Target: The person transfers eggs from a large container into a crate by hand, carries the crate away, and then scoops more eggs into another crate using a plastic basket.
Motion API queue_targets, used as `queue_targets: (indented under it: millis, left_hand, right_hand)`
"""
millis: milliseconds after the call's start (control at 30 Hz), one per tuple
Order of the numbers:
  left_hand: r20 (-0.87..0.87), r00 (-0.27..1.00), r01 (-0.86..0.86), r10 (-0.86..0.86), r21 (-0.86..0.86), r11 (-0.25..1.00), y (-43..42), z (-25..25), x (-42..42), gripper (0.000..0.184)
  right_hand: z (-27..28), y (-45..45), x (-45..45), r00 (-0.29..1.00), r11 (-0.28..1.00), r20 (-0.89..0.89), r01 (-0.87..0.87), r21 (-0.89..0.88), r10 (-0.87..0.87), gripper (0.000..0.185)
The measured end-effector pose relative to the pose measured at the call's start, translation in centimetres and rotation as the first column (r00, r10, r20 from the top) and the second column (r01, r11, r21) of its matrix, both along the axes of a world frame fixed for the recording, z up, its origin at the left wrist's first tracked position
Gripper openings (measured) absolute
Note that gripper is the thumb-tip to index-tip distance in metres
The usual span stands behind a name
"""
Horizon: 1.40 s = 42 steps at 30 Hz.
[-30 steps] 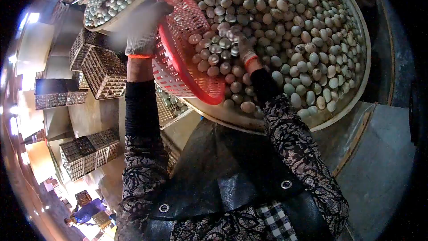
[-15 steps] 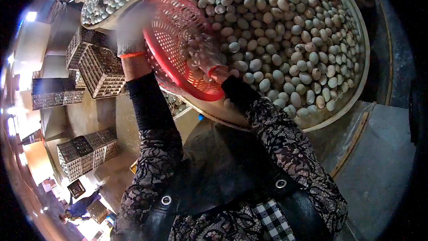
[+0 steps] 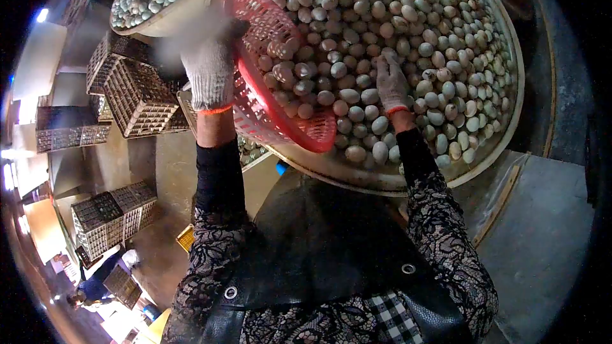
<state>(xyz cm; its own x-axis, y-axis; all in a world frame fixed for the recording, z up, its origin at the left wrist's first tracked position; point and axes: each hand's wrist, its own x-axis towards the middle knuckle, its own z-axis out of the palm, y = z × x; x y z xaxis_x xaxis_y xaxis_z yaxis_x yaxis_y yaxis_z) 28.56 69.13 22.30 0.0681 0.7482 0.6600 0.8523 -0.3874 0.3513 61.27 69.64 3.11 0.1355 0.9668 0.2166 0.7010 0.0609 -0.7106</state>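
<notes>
A red plastic basket [image 3: 255,99] lies tipped on its side at the left edge of a large round tub [image 3: 517,83] heaped with pale eggs [image 3: 440,57]. Its mouth faces right, and several eggs lie inside it. My left hand [image 3: 210,70], in a white knitted glove, grips the basket's rim; a blur covers part of the fingers. Right of the basket, my right hand [image 3: 391,83], also gloved, rests on the eggs with its fingers stretched out and nothing held.
Another tub [image 3: 153,25] of eggs stands at the upper left. Stacked crates [image 3: 137,99] and more crates [image 3: 115,213] are on the floor at left. A person [image 3: 95,286] is at the lower left beside a crate. A yellow crate [image 3: 185,237] is near my left sleeve.
My right hand has moved out of the basket and to the right over the eggs. The basket has tilted toward the eggs and shifted slightly right with my left hand.
</notes>
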Motion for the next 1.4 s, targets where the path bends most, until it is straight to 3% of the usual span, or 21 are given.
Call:
queue_targets:
  millis: [33, 67, 100, 133, 233, 333, 467, 500, 533, 600, 767, 833, 933, 967, 1033, 1100, 1167, 1200, 1233, 1300, 1400]
  left_hand:
    - [0.078, 0.997, 0.005, -0.002, -0.047, 0.999, -0.3, 0.1, 0.3, 0.008]
    - [0.077, 0.997, 0.005, -0.001, -0.048, 0.999, -0.6, 0.5, 0.9, 0.008]
    - [0.337, 0.938, -0.017, 0.081, -0.189, 0.982, -1.0, 1.2, 1.7, 0.008]
    - [0.558, 0.808, 0.0, 0.19, -0.322, 0.947, -1.2, 1.9, 2.4, 0.009]
    - [0.627, 0.736, 0.056, 0.257, -0.434, 0.899, -2.0, 2.8, 2.8, 0.025]
    - [0.693, 0.692, 0.1, 0.2, -0.367, 0.925, -1.7, 2.1, 2.7, 0.026]
    - [0.445, 0.885, 0.017, 0.137, -0.324, 0.946, -2.2, 2.1, 2.2, 0.025]
    - [0.164, 0.984, -0.023, 0.073, -0.293, 0.956, -2.2, 2.1, 1.6, 0.025]
    - [0.166, 0.984, -0.018, 0.069, -0.292, 0.956, -2.0, 1.9, 1.7, 0.025]
    - [0.594, 0.785, 0.06, 0.175, -0.355, 0.933, -1.8, 1.7, 2.2, 0.024]
    - [0.471, 0.882, 0.101, 0.027, -0.244, 0.965, -1.3, 1.1, 1.3, 0.025]
    - [0.486, 0.86, 0.048, 0.159, -0.387, 0.921, -1.5, 1.7, 1.7, 0.026]
    - [0.661, 0.75, 0.184, 0.03, -0.252, 0.95, -0.9, 0.2, 1.0, 0.027]
    - [0.622, 0.776, 0.127, 0.099, -0.309, 0.942, -1.4, 1.1, 1.6, 0.027]
    - [0.68, 0.721, 0.132, 0.132, -0.322, 0.938, -1.5, 1.6, 1.9, 0.027]
    - [0.719, 0.664, 0.114, 0.205, -0.369, 0.922, -1.6, 1.9, 1.9, 0.026]
    - [0.73, 0.657, 0.122, 0.185, -0.346, 0.93, -1.5, 1.6, 1.2, 0.025]
    - [0.742, 0.65, 0.135, 0.165, -0.327, 0.935, -1.3, 1.2, 0.7, 0.024]
    - [0.745, 0.643, 0.134, 0.175, -0.334, 0.933, -0.9, 0.4, -0.3, 0.023]
    - [0.774, 0.612, 0.144, 0.162, -0.31, 0.94, -0.5, -0.5, -1.3, 0.022]
    - [0.754, 0.645, 0.141, 0.126, -0.28, 0.95, -0.9, -0.7, -2.3, 0.022]
  right_hand:
    - [-0.4, 0.3, -0.2, 1.0, 1.0, 0.001, 0.0, -0.002, 0.0, 0.042]
    - [0.1, 0.6, -1.1, 0.991, 0.98, -0.102, 0.064, -0.186, -0.084, 0.045]
    - [0.1, 0.6, -1.7, 0.964, 0.921, -0.187, 0.106, -0.376, -0.187, 0.048]
    - [-0.5, 0.9, -1.7, 0.963, 0.92, -0.19, 0.106, -0.378, -0.189, 0.048]
    - [-5.3, 3.7, -1.3, 0.984, 0.914, -0.147, 0.032, -0.405, -0.1, 0.056]
    - [-8.5, 5.0, -0.8, 0.993, 0.889, -0.113, -0.038, -0.457, -0.016, 0.055]
    - [-8.8, 4.5, -0.5, 0.994, 0.902, -0.105, -0.075, -0.425, 0.033, 0.051]
    - [-8.9, 4.3, -0.2, 0.993, 0.907, -0.106, -0.083, -0.414, 0.042, 0.05]
    - [-8.9, 4.3, 0.0, 0.992, 0.911, -0.115, -0.093, -0.403, 0.05, 0.05]
    - [-8.5, 4.2, -0.2, 0.985, 0.916, -0.155, -0.127, -0.38, 0.072, 0.048]
    - [-7.2, 4.0, -1.9, 0.935, 0.921, -0.328, -0.244, -0.304, 0.139, 0.044]
    - [-6.5, 4.3, -3.3, 0.885, 0.913, -0.433, -0.309, -0.267, 0.173, 0.043]
    - [-5.8, 5.2, -6.1, 0.756, 0.886, -0.618, -0.418, -0.2, 0.217, 0.041]
    - [-5.6, 5.5, -7.1, 0.705, 0.875, -0.673, -0.45, -0.178, 0.225, 0.041]
    - [-5.0, 5.9, -8.4, 0.686, 0.86, -0.681, -0.483, -0.162, 0.257, 0.04]
    - [-3.4, 5.4, -8.9, 0.87, 0.848, -0.312, -0.465, -0.256, 0.382, 0.048]
    - [-8.2, 7.9, -10.5, 0.772, 0.863, -0.387, -0.467, 0.196, 0.505, 0.031]
    - [-7.0, 8.0, -11.7, 0.719, 0.803, -0.381, -0.432, 0.41, 0.581, 0.026]
    - [-6.0, 7.1, -11.6, 0.667, 0.869, -0.563, -0.427, 0.25, 0.489, 0.026]
    - [3.5, 3.1, -12.4, 0.516, 0.918, -0.846, -0.386, -0.089, 0.135, 0.027]
    - [2.0, 4.6, -13.2, 0.783, 0.908, -0.557, -0.402, -0.114, 0.277, 0.042]
